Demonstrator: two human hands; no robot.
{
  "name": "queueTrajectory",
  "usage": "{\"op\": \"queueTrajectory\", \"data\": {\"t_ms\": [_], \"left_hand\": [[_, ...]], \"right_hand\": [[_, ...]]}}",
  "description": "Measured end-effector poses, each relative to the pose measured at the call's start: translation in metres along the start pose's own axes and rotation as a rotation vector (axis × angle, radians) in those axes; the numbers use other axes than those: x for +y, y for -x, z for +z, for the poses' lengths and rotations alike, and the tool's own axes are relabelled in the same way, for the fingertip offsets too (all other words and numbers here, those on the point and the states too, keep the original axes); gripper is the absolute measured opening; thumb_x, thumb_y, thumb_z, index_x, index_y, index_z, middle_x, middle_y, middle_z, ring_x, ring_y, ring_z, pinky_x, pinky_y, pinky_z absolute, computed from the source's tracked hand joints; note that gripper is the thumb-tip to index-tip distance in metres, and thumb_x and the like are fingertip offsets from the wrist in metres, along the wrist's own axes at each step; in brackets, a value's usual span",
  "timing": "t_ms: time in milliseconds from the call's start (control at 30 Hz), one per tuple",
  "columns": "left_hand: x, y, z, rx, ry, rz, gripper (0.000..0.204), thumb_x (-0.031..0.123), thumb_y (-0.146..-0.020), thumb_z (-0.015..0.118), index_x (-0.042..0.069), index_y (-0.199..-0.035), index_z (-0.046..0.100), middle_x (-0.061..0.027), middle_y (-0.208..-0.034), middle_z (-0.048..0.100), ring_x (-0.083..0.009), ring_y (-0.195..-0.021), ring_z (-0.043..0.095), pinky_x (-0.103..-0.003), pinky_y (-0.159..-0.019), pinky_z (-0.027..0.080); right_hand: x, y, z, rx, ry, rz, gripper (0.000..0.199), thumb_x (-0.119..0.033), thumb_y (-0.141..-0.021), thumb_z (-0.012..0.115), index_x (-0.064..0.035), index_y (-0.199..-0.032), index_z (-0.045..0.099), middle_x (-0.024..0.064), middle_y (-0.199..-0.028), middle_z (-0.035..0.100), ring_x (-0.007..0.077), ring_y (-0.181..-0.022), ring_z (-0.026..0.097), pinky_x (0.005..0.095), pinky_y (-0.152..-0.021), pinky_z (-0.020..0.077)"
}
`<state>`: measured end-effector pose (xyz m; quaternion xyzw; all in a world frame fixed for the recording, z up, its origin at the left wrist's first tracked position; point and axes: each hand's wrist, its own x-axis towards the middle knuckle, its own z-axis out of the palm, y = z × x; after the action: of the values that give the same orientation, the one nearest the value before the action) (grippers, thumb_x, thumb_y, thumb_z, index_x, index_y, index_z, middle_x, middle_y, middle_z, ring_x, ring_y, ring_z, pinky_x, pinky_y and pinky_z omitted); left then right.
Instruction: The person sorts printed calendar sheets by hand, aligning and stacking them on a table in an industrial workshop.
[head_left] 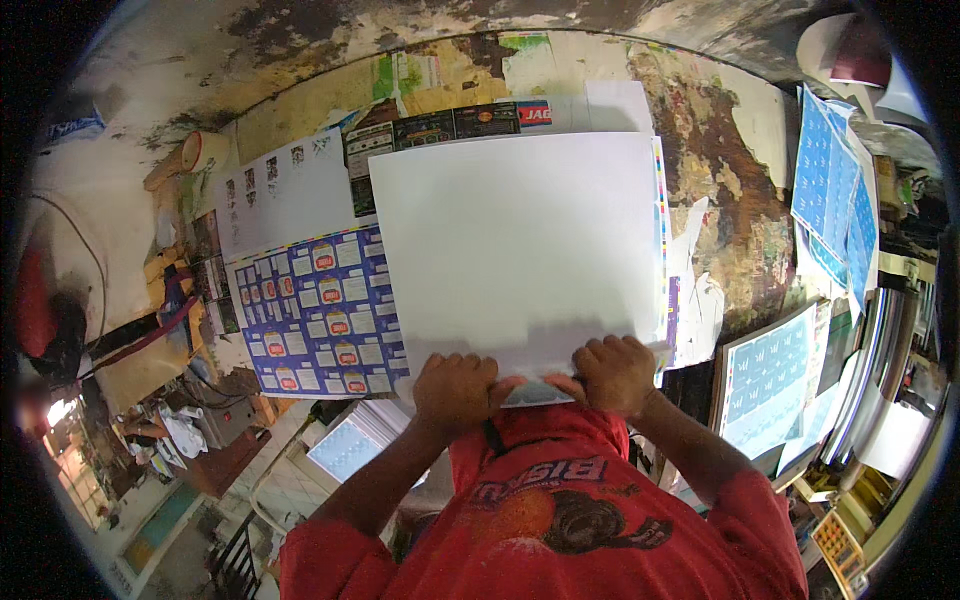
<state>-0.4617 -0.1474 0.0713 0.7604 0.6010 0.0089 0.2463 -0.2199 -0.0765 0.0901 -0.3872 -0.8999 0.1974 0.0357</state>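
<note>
The person's left hand (pixel 455 392) and right hand (pixel 615 375) are gripping, fingers curled over, the near edge of a large white rectangular paper sheet (pixel 520 235), which is spreading beyond the fingers; any uneven tugging would probably be risking a crease there.

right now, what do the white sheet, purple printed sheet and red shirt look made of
White sheet: paper or thin card, apparently matte, from its soft shading. Purple printed sheet: likely paper too, from its crisp print; gloss unclear. Red shirt: matte fabric, perhaps knit, from its soft folds.
</note>
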Motion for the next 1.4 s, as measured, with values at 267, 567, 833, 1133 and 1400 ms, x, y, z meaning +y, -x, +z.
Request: {"op": "queueTrajectory", "data": {"t_ms": [267,567,833,1133,1400], "left_hand": [[-0.013,-0.024,-0.008,0.059,0.094,0.041,0.052,0.056,-0.092,0.058,0.012,-0.065,0.063,-0.0071,-0.058,0.06,-0.0254,-0.055,0.061,-0.04,-0.058,0.044],[-0.032,-0.051,-0.001,0.15,0.183,0.038,0.057,0.055,-0.095,0.055,0.009,-0.062,0.063,-0.0119,-0.055,0.059,-0.0308,-0.052,0.061,-0.045,-0.056,0.047],[0.004,-0.024,-0.102,0.242,0.082,0.06,0.055,0.052,-0.095,0.057,0.008,-0.063,0.061,-0.0123,-0.054,0.058,-0.0316,-0.051,0.061,-0.046,-0.055,0.048],[0.042,-0.025,-0.319,0.177,0.154,-0.177,0.062,0.057,-0.095,0.052,0.002,-0.075,0.073,-0.0211,-0.068,0.065,-0.0344,-0.066,0.068,-0.045,-0.062,0.051],[-0.102,-0.192,-0.11,-0.046,0.025,-0.13,0.082,0.074,-0.095,0.031,0.006,-0.088,0.077,-0.0212,-0.082,0.07,-0.0403,-0.081,0.069,-0.049,-0.082,0.054]], "right_hand": [[0.017,-0.027,-0.002,-0.131,-0.076,0.049,0.047,-0.052,-0.083,0.071,-0.0096,-0.065,0.062,0.0075,-0.062,0.061,0.0259,-0.058,0.063,0.0382,-0.054,0.0497],[0.033,-0.052,0.006,-0.15,-0.134,0.101,0.049,-0.052,-0.088,0.066,-0.008,-0.067,0.063,0.0108,-0.063,0.064,0.0295,-0.059,0.066,0.041,-0.055,0.0514],[-0.009,-0.053,-0.099,-0.014,0.081,-0.05,0.056,-0.06,-0.092,0.056,-0.0101,-0.067,0.065,0.0095,-0.066,0.066,0.0287,-0.06,0.068,0.0402,-0.055,0.0528],[-0.061,-0.111,-0.274,0.025,-0.064,0.058,0.061,-0.057,-0.092,0.058,-0.0022,-0.069,0.068,0.0183,-0.067,0.066,0.0351,-0.057,0.065,0.0459,-0.056,0.0514],[0.094,-0.216,-0.067,-0.37,-0.036,0.176,0.083,-0.072,-0.095,0.03,-0.0029,-0.093,0.075,0.0254,-0.094,0.07,0.0432,-0.096,0.067,0.0505,-0.091,0.0509]]}}
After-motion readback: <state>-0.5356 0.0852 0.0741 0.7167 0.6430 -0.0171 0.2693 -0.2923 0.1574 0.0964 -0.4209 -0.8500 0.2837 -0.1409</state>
